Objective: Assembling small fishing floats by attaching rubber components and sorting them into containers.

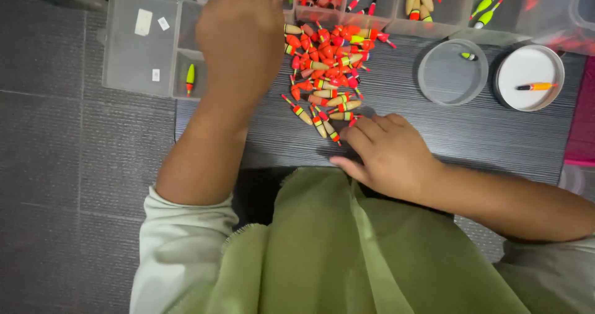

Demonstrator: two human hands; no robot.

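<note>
My left hand (242,32) hovers curled over the pile of orange fishing floats (328,66) on the counter (434,128), its grip hidden, while my right hand (387,153), fingers loosely bent, touches the nearest floats, best picked singly.

Small labels on a clear compartment box

Three small white paper labels are sitting on the clear lid (139,41) of the plastic compartment box at the upper left: a larger pale rectangular label (143,22) is lying tilted, a small square label (163,23) is sitting just beside it, and a tiny label (155,75) is sitting lower down.
</note>
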